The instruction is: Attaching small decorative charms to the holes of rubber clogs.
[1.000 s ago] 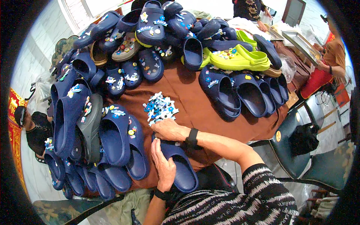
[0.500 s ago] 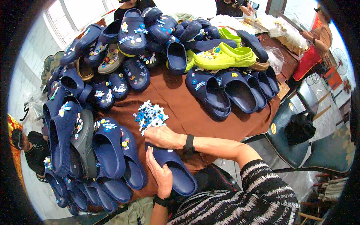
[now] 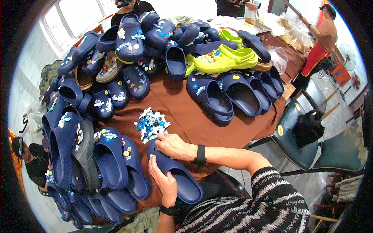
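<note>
So I've got a plain navy clog [image 3: 176,176] pinned between both hands at the near edge of the worktop [image 3: 194,116], which has a brown cloth over it. My left hand [image 3: 163,182] lies along its left side, fingers [image 3: 152,165] loosely curled against the rim, not wrapped tight. My right hand [image 3: 173,144] sits over the toe end, fingers [image 3: 162,136] bent down onto it, more pressing than gripping. The clog lies on its sole, opening up, heel toward me, no charms on the part I can see.

Just beyond my right fingers there's a little pile of blue and white charms [image 3: 150,124]. Left of my left fingers is a whole row of decorated navy clogs [image 3: 112,163], nearly touching mine. Further off past the charms sit more navy pairs [image 3: 229,95] and a lime green clog [image 3: 225,60].
</note>
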{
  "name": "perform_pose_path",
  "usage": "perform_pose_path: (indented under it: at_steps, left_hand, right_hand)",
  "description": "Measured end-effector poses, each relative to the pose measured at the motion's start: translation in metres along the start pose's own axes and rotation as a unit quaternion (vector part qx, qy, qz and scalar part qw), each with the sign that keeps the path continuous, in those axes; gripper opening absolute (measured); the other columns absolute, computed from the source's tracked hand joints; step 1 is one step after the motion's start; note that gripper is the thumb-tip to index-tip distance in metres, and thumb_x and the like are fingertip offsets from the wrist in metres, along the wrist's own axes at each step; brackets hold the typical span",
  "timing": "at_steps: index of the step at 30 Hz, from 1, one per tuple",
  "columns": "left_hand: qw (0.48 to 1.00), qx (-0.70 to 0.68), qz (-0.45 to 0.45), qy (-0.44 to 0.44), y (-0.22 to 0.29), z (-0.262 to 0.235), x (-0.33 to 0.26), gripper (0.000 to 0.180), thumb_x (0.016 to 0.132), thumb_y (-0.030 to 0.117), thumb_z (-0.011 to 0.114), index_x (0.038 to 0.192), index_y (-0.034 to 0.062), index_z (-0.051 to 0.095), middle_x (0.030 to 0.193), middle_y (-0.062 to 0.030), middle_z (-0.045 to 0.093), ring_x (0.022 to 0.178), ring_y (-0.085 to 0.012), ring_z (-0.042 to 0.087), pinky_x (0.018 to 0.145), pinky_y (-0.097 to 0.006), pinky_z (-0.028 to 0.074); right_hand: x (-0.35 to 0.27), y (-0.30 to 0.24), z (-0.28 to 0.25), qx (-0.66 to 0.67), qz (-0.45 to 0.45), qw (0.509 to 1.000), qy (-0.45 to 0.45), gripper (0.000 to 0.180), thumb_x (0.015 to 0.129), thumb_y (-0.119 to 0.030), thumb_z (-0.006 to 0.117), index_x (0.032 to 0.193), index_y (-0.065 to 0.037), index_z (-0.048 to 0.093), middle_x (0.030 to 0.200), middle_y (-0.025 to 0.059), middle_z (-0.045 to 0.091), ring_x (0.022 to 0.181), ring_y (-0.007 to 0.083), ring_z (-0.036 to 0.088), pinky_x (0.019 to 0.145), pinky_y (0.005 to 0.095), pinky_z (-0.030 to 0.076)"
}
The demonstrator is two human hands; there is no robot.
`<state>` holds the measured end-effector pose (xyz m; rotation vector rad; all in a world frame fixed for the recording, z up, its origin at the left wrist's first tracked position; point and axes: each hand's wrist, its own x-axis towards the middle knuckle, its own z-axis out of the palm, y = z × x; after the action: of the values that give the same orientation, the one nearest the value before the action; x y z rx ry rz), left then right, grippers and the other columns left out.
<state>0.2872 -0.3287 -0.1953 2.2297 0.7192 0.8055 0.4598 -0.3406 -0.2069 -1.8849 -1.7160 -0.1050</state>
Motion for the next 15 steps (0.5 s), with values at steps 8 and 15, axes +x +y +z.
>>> perform_pose_path:
  at_steps: [8, 15]
  left_hand:
    - [1.0, 0.02, 0.014, -0.017, 0.0, 0.0, -0.002, 0.079, 0.069, -0.014, 0.05, 0.146, -0.0037, 0.033, 0.15, -0.0236, 0.036, 0.143, -0.0403, 0.029, 0.121, -0.05, 0.018]
    - [0.999, 0.029, 0.014, -0.015, -0.005, -0.002, 0.0, 0.08, 0.069, -0.012, 0.051, 0.147, -0.0026, 0.033, 0.149, -0.024, 0.037, 0.142, -0.0411, 0.03, 0.12, -0.051, 0.019]
  right_hand:
    - [0.025, 0.017, -0.006, 0.093, 0.085, 0.982, -0.143, 0.035, 0.084, -0.034, 0.071, 0.09, 0.0, 0.062, 0.089, 0.0213, 0.067, 0.084, 0.0406, 0.067, 0.071, 0.0514, 0.052]
    - [0.023, 0.01, -0.003, 0.088, 0.057, 0.988, -0.113, 0.022, 0.086, -0.026, 0.065, 0.09, -0.004, 0.062, 0.085, 0.0201, 0.067, 0.082, 0.0419, 0.065, 0.07, 0.0508, 0.052]
